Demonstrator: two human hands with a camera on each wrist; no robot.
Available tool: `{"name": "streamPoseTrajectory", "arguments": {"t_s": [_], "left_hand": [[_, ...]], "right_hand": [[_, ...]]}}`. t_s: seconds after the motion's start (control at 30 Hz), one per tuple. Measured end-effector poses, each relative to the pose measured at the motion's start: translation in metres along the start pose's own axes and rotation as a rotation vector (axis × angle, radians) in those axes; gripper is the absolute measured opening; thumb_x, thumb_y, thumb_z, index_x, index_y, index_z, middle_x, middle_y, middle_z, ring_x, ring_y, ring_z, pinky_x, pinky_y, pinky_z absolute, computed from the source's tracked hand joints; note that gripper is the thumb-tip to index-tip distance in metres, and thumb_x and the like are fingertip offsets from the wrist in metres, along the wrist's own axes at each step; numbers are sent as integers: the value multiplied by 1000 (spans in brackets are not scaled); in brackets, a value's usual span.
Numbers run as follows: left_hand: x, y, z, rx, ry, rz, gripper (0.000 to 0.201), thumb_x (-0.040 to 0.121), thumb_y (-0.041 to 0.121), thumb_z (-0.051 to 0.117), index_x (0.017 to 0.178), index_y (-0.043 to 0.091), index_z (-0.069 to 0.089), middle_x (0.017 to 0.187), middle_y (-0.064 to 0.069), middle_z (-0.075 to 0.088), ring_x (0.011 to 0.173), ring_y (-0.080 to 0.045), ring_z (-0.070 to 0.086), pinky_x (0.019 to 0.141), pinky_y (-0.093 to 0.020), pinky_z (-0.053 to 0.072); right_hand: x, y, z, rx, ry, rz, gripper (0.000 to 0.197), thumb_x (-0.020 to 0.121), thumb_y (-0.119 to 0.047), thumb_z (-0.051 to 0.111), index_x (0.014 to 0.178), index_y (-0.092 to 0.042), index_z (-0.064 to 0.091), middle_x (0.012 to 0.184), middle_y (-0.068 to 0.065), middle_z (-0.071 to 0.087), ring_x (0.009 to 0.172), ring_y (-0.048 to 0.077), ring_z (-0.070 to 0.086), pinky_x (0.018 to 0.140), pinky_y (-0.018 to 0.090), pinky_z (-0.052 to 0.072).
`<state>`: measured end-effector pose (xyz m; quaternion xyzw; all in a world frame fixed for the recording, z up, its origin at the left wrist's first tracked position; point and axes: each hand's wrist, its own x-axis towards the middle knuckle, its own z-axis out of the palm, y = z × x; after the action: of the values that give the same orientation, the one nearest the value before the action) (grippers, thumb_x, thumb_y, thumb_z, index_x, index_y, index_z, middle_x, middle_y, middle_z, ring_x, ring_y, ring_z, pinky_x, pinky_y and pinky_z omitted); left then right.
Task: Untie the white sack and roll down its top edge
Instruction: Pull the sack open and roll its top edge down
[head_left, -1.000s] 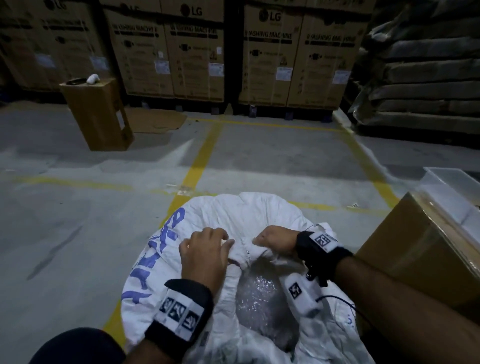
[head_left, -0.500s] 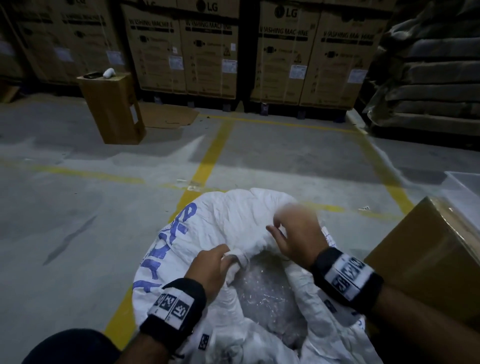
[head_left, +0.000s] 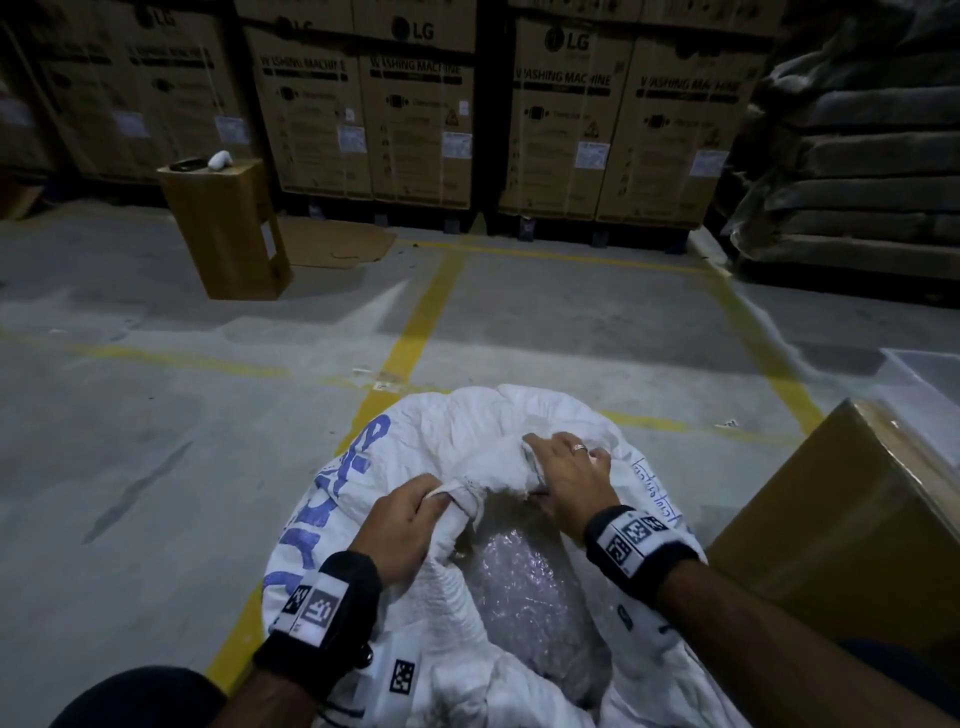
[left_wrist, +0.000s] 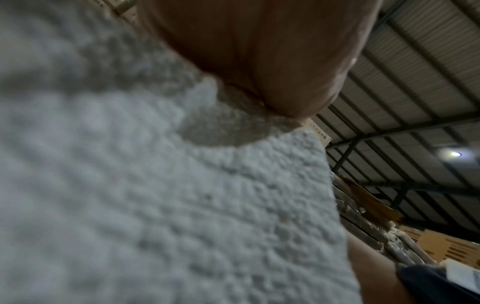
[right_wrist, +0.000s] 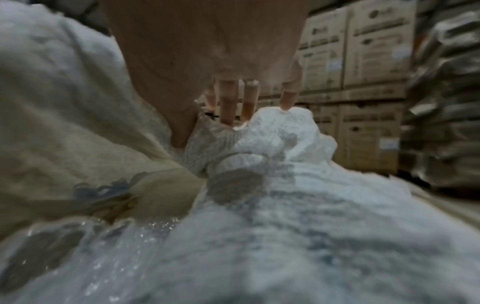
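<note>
The white sack (head_left: 426, 431) with blue print stands on the floor just in front of me, its mouth open over bubble wrap (head_left: 519, 587) inside. My left hand (head_left: 415, 506) grips a twisted bunch of the sack's top edge (head_left: 462, 493) at the near left of the mouth. My right hand (head_left: 566, 467) lies palm down on the far right rim, fingers curled over a fold of fabric and thumb tucked under it. In the left wrist view, woven sack fabric (left_wrist: 182, 205) fills the frame under my palm (left_wrist: 259, 51). In the right wrist view, my fingers (right_wrist: 228, 102) reach down onto the bunched rim (right_wrist: 285, 144).
A large cardboard box (head_left: 857, 509) stands close on the right, with a clear plastic bin (head_left: 930, 374) behind it. A small upright carton (head_left: 223, 228) stands on the floor at far left. Stacked washing-machine boxes (head_left: 415, 104) and piled sacks (head_left: 857, 156) line the back.
My right hand left the bunched fabric in the middle, swung out to the far right rim and took hold of a fold there. My left hand kept its grip on the twisted edge.
</note>
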<state>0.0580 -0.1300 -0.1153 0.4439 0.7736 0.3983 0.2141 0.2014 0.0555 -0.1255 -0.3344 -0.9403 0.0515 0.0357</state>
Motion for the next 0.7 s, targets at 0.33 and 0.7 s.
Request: {"name": "streamPoseTrajectory", "arguments": {"t_s": [0.33,0.7], "left_hand": [[-1,-8,-4,-34,-87,66,18,91,28,54,87,40,67,95,20,71,92,7,62,82,-12,46],[2,-14,13,23,-27,114,46,73,55,45,107,30,64,104,15,67,99,1,60,91,-25,48]], "right_hand": [[-2,38,-2,242,20,39,35,79,-34,41,105,-24,62,118,-3,60,128,18,42,105,44,18],[16,36,-8,-16,-292,-66,23,83,-38,60,102,-26,65,125,-1,50,119,28,46,92,43,37]]}}
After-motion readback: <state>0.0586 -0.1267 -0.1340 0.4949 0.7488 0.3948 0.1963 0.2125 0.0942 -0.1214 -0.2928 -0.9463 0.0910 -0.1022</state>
